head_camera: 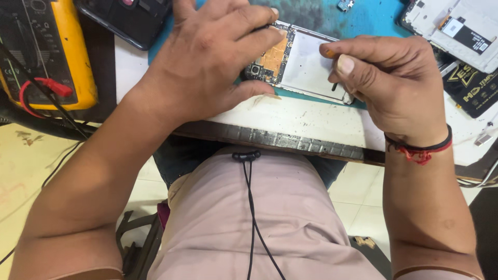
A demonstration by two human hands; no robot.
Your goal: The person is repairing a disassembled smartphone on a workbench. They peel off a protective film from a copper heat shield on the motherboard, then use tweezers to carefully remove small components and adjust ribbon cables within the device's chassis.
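Head view. An opened phone (306, 65), back cover off, lies on a blue mat (363, 18) near the front edge of the worktop (290, 122). Its gold circuit board (274, 56) and a small camera module (255, 70) sit at the phone's left end; a pale flat panel fills the rest of it.

Left hand (207, 57) rests over the phone's left end, palm down. Fingers spread and curled, tips touching the phone's upper left corner beside the circuit board, thumb lying along the phone's near edge.

Right hand (394, 83) sits at the phone's right end. Thumb and forefinger pressed together, pinching a thin dark tool (334, 86) whose tip points down onto the phone's lower right part. A black band and red thread (420, 150) circle that wrist.

Left of the phone, well apart: a yellow meter (72, 52) with red and black leads. Right of the phone: another opened device (456, 28) and a dark printed packet (474, 85).
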